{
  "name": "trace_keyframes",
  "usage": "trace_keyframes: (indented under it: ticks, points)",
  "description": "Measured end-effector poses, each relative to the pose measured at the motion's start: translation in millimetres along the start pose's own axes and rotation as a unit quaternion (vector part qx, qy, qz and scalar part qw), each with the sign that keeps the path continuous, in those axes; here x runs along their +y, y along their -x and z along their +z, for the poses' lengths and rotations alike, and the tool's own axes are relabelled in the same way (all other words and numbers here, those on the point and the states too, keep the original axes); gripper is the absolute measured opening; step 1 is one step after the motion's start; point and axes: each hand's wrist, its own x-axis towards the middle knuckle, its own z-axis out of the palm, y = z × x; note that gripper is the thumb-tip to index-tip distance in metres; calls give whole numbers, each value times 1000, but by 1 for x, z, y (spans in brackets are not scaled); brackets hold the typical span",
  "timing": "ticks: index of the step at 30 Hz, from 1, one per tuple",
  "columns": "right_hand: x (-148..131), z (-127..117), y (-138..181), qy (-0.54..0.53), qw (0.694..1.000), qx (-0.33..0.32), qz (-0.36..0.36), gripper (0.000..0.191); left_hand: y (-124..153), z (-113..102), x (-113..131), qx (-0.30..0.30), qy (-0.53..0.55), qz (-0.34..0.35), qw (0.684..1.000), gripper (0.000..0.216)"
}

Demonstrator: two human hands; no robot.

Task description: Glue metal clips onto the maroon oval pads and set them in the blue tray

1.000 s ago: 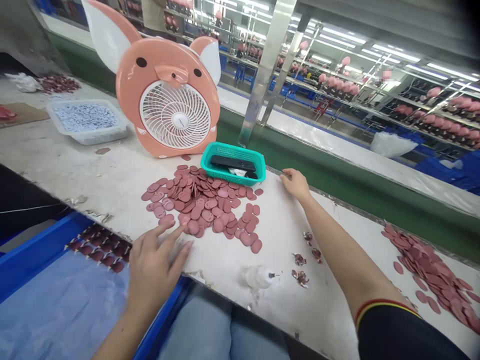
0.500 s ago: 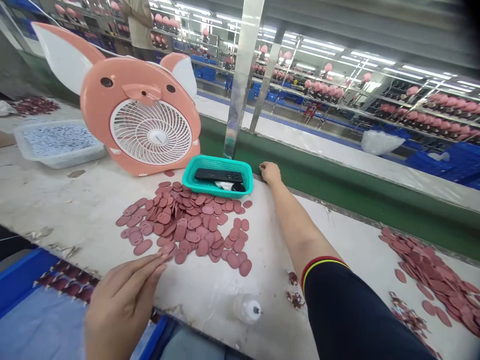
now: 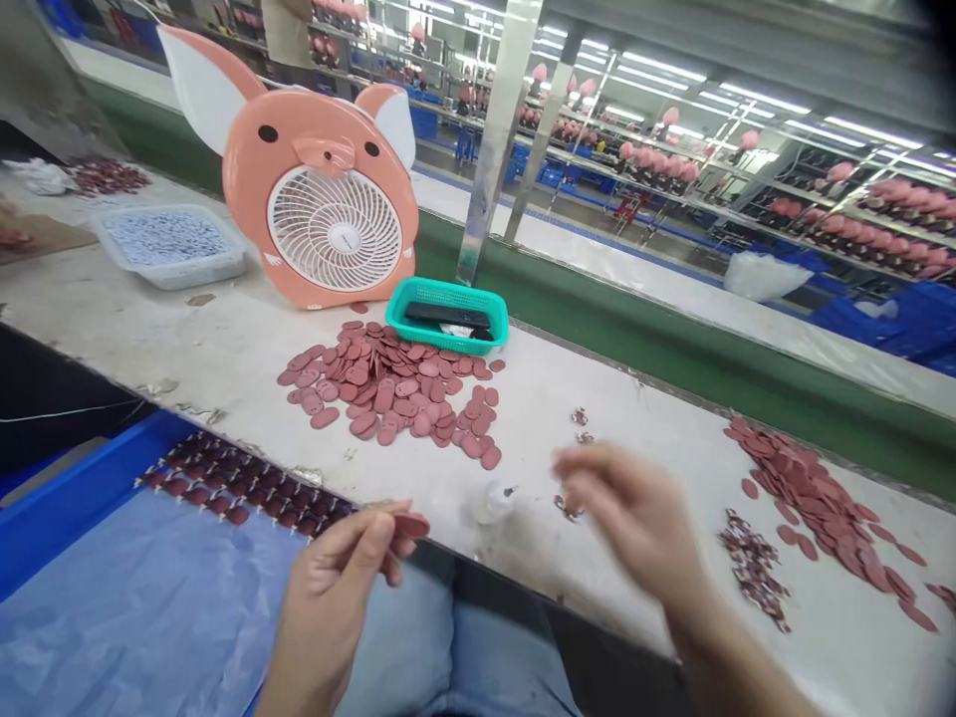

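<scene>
My left hand (image 3: 333, 597) is below the table's front edge, pinching a pink oval piece (image 3: 410, 526) between thumb and fingers. My right hand (image 3: 627, 508) is blurred above the table, its fingers drawn together, and I cannot tell whether they hold anything. It is nearest to a white plastic bottle (image 3: 493, 503) lying on its side and some small scraps (image 3: 568, 508). A heap of pink oval pieces (image 3: 388, 383) lies left of that hand. A larger heap (image 3: 814, 498) and a strip of mixed scraps (image 3: 753, 568) lie to its right.
Rows of dark pink pieces (image 3: 231, 488) lie on a blue-edged tray (image 3: 90, 498) over my lap. A teal basket (image 3: 448, 317) holds a black remote control (image 3: 446, 315). A pig-shaped fan (image 3: 321, 199) and a plastic tub (image 3: 170, 244) stand behind. A person (image 3: 284, 30) stands far back.
My right arm has come back from the table's far edge toward me. My left hand has left the heap and dropped below the table edge, now with an oval piece in it.
</scene>
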Motion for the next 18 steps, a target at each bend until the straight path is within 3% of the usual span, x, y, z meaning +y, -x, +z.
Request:
trace_keyframes:
  ticks: [2, 4, 9, 11, 14, 18]
  points:
    - [-33, 26, 39, -112, 989, -56, -81, 27, 20, 8, 0, -48, 8, -34, 998, 33]
    - [-50, 44, 60, -155, 978, -66, -127, 14, 36, 12, 1, -88, -1, -81, 993, 35]
    - [-55, 44, 66, -180, 960, -189, -103, 9, 57, 2, 2, -181, -38, -193, 964, 45]
    - [-51, 44, 70, -190, 958, -195, -87, 8, 60, -3, -2, -166, -13, -241, 956, 47]
    - [-46, 57, 85, -233, 960, -146, -51, 20, 65, -4, -9, -103, 68, -286, 950, 46]
    - [-46, 82, 102, -367, 926, -91, 13, 20, 70, 1, -14, -55, 140, -282, 948, 42]
